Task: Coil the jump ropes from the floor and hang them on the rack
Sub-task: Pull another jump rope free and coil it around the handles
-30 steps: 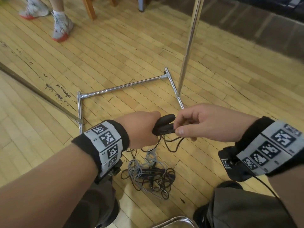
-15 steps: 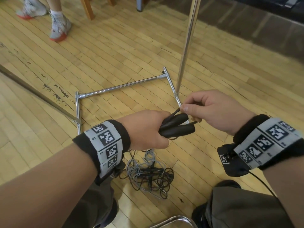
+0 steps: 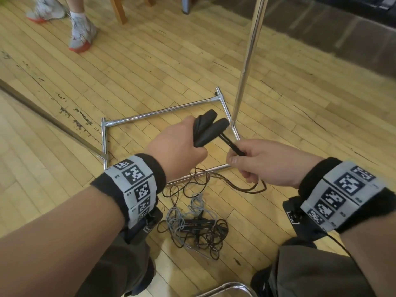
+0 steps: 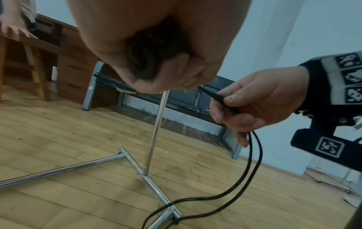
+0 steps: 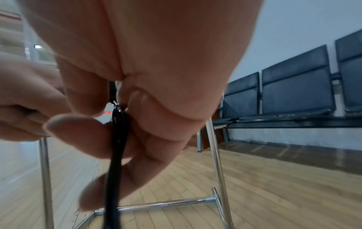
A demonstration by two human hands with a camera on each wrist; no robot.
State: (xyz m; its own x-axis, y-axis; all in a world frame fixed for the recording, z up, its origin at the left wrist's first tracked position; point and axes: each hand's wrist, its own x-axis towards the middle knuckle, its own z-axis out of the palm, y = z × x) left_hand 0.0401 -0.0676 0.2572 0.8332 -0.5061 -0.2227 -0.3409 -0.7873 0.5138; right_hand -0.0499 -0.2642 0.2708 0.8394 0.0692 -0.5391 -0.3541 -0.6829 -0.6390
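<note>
Left hand (image 3: 177, 146) fisted round two black handles (image 3: 209, 128), over rack (image 3: 165, 111) base. Right hand (image 3: 263, 161) pinches doubled black cord (image 4: 252, 155) just beside handles. Tangled ropes (image 3: 192, 228) on floor (image 3: 150, 61) below. Wristbands carry coded squares; no readable writing.

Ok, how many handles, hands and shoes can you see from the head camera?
Black handles: 2, both gripped in the left hand
Hands: 2; the right hand pinches the black rope
Sneakers: 2
Total: 6
</note>
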